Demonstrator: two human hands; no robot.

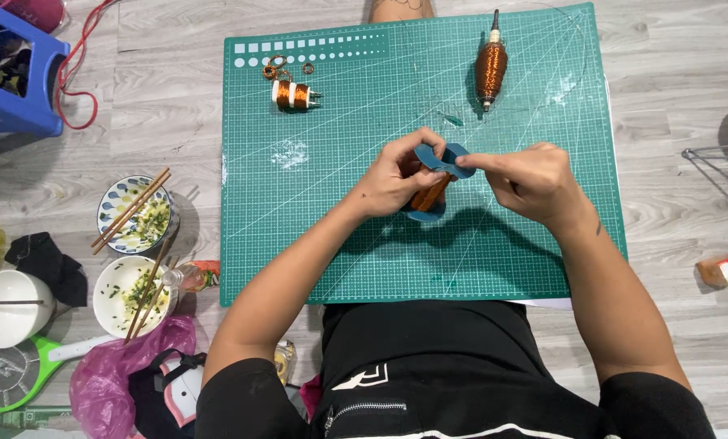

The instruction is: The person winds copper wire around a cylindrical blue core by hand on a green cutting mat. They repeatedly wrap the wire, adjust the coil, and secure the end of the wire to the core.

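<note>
Over the middle of the green cutting mat (299,228), seen from the head camera: left hand (392,180) and right hand (531,180) close together, both closed on a blue spool (439,162) wound with copper wire. Left fingers curled round its near side, thumb on the upper rim; right fingertips (471,162) pinched narrow on the far rim. Copper winding just visible between the two blue flanges, the lower flange low over the mat. Farther up the mat — a small copper coil (293,94) on a white bobbin, and a long copper-wound spindle (490,65), well apart. Left of the mat, on the grey floor — two bowls with chopsticks (132,213), a white cup (6,307).
</note>
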